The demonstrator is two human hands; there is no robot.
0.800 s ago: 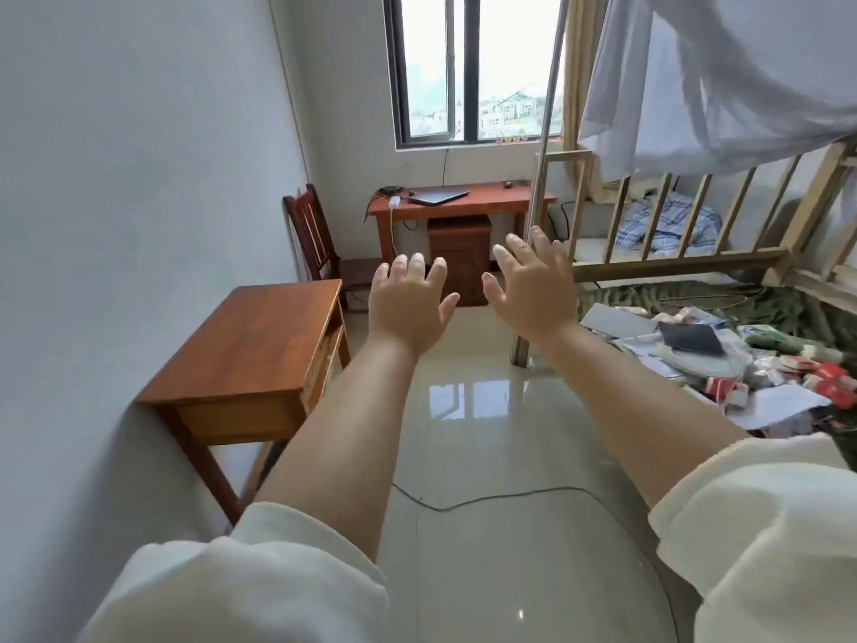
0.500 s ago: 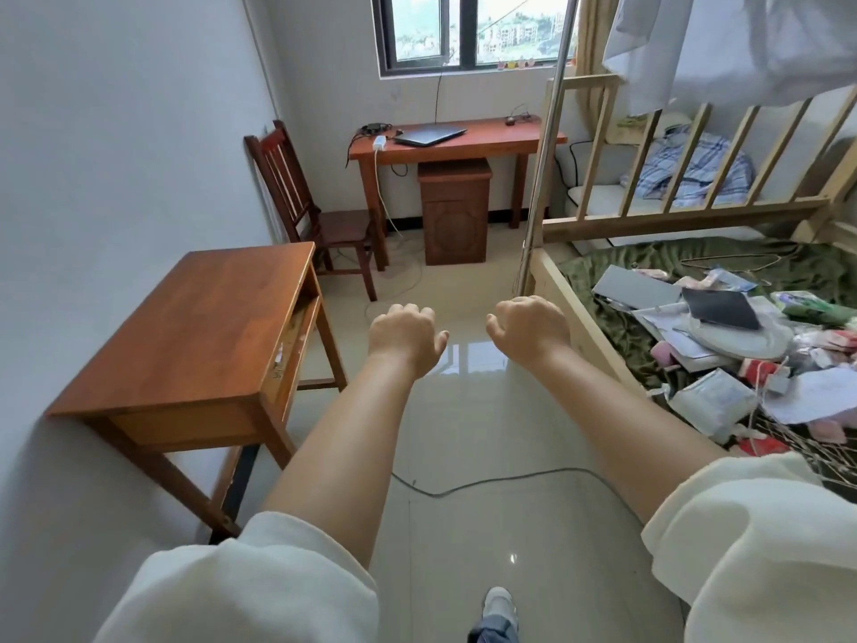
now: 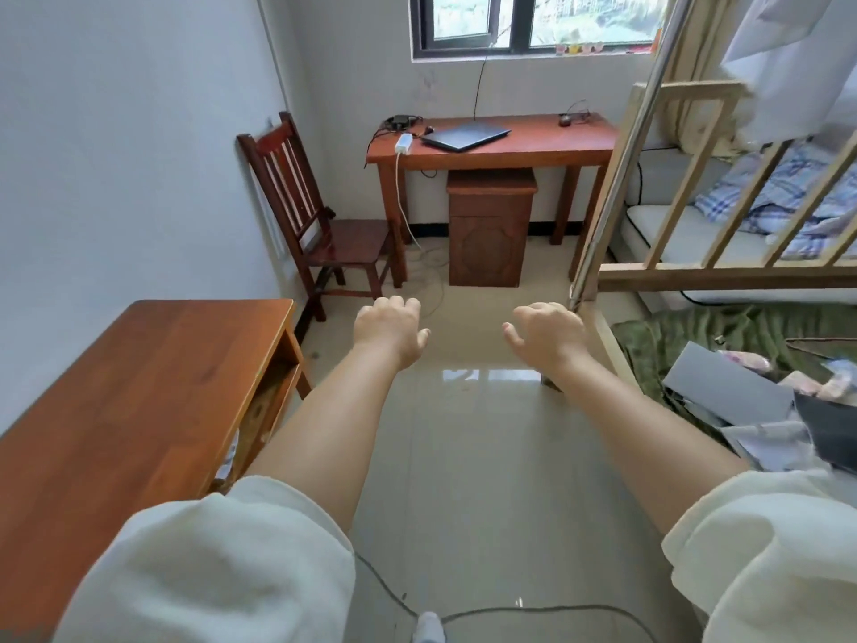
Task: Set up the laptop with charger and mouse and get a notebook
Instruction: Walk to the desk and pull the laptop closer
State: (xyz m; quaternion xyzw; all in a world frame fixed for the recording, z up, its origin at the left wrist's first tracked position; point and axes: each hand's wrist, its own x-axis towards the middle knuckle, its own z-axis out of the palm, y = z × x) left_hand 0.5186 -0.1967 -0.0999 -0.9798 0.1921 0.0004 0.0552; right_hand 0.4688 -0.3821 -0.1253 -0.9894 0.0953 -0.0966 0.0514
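A closed dark laptop (image 3: 465, 135) lies on the far wooden desk (image 3: 547, 148) under the window. A white power strip (image 3: 402, 143) sits at the desk's left end beside a black charger brick (image 3: 401, 120). A small dark mouse (image 3: 564, 120) rests at the desk's right end. My left hand (image 3: 388, 329) and my right hand (image 3: 547, 336) are stretched out over the floor, well short of the desk. Both hold nothing, with fingers loosely curled.
A wooden chair (image 3: 315, 215) stands left of the desk, a small cabinet (image 3: 490, 229) under it. A wooden table (image 3: 125, 401) lines the left wall. A bed frame (image 3: 695, 271) with papers and clutter (image 3: 751, 401) is at right. A cable (image 3: 510, 610) crosses the floor.
The view has moved forward and tilted down, so the far desk looks nearer. My hands went from spread fingers to loosely curled and have moved slightly apart.
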